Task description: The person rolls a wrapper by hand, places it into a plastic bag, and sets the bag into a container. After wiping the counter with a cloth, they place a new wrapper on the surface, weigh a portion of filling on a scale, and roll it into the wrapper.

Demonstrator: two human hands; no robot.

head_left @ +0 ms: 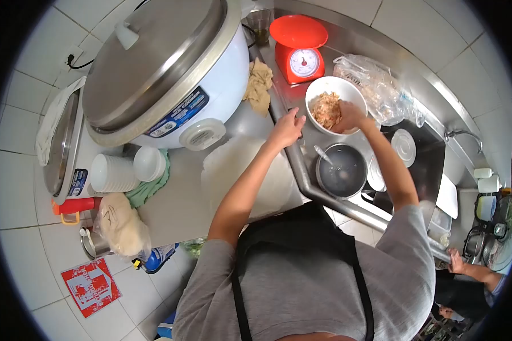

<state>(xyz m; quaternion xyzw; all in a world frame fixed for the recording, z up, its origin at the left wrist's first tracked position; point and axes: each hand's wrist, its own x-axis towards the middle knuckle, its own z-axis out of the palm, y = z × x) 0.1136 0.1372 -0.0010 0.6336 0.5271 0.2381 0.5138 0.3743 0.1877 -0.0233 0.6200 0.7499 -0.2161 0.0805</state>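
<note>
A white bowl (318, 90) holding a reddish, shredded food (326, 109) stands on the metal counter. Inside it is my right hand (350, 115), its fingers down in the food and mostly hidden. My left hand (287, 129) is closed at the metal rim (294, 156) left of the bowl, by a thin dark edge or handle that I cannot make out. Just below the bowl sits a dark pot (341, 170) of liquid with a spoon (324, 154) in it. Behind the bowl are a red scale (299, 61) and a clear plastic bag (372, 85) of similar food.
A large rice cooker (210, 85) fills the upper left, near a tan cloth (259, 88). Stacked white bowls (111, 173) and a bagged dough-like mass (121, 224) are at left. A sink (429, 165) lies right; another person's hand (456, 261) is at lower right.
</note>
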